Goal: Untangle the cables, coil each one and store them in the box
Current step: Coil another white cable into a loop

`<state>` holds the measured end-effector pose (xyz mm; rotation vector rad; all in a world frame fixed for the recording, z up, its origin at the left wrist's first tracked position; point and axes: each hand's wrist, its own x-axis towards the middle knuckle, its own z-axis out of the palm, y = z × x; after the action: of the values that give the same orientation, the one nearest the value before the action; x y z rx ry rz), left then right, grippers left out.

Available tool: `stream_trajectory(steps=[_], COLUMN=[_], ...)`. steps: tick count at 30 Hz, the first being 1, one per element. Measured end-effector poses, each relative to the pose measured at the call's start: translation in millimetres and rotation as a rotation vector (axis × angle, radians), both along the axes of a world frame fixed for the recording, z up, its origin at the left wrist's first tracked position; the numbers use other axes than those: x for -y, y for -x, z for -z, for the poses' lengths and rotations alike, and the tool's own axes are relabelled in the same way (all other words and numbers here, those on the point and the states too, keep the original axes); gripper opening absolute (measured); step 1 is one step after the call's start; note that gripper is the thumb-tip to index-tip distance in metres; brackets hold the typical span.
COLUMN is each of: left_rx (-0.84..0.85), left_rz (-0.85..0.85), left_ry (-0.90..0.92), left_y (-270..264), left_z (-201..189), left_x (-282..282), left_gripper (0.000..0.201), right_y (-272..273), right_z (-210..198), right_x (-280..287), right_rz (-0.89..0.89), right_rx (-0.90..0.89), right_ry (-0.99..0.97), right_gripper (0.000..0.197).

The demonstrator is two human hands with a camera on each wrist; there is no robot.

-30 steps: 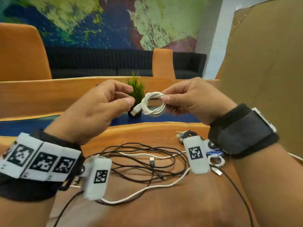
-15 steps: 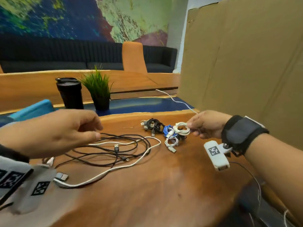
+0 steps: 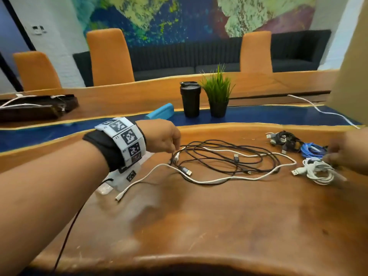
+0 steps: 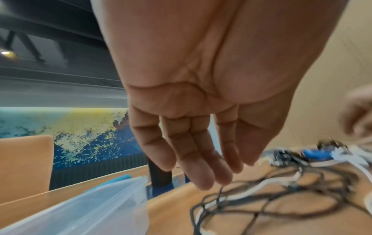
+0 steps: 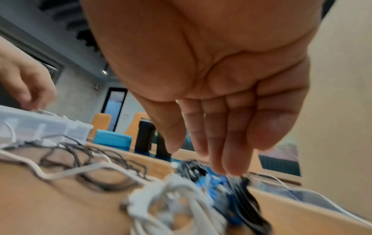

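Note:
A loose tangle of black and white cables (image 3: pixel 229 158) lies on the wooden table (image 3: pixel 219 226). My left hand (image 3: pixel 172 151) reaches down at its left end, fingers straight (image 4: pixel 201 167), tips touching a black cable (image 4: pixel 219 195). To the right lie three coiled cables: white (image 3: pixel 318 171), blue (image 3: pixel 310 150) and black (image 3: pixel 284 139). My right hand (image 3: pixel 330 156), blurred at the frame edge, hovers just over the white coil (image 5: pixel 171 198) with its fingers (image 5: pixel 231 151) extended and holding nothing. A clear plastic box (image 4: pixel 90 206) stands beside the left hand and shows again in the right wrist view (image 5: pixel 44 127).
Behind the cables stand a black cup (image 3: pixel 190 100), a potted plant (image 3: pixel 218 96) and a blue case (image 3: pixel 159 114). A tall cardboard sheet (image 3: pixel 350 66) rises at the right. A white cable (image 3: pixel 318 110) trails across the blue strip. Orange chairs line the far side.
Both hands held the white coil in the air. The right hand then set it down beside the blue coil and let go, while the left hand dropped to the tangle.

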<state>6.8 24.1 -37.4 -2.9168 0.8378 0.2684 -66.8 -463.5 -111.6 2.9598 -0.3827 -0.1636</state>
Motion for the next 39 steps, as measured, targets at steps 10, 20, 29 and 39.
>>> stream_trajectory(steps=[10, 20, 29, 39], left_rx=[0.018, 0.05, -0.032, -0.019], left_rz=[-0.177, -0.149, -0.263, -0.304], left_ry=[-0.342, -0.094, 0.197, 0.454], left_y=[8, -7, -16, -12], left_z=[46, 49, 29, 16], left_x=[0, -29, -41, -29], left_gripper=[0.028, 0.015, 0.019, 0.016], right_y=[21, -3, -13, -24], right_z=[-37, -30, -140, -219], right_x=[-182, -186, -196, -223], right_rz=[-0.291, -0.373, -0.445, -0.501], right_rx=[-0.111, -0.104, 0.662, 0.903], right_ry=[-0.087, 0.107, -0.327, -0.384], right_gripper=[0.029, 0.015, 0.019, 0.018])
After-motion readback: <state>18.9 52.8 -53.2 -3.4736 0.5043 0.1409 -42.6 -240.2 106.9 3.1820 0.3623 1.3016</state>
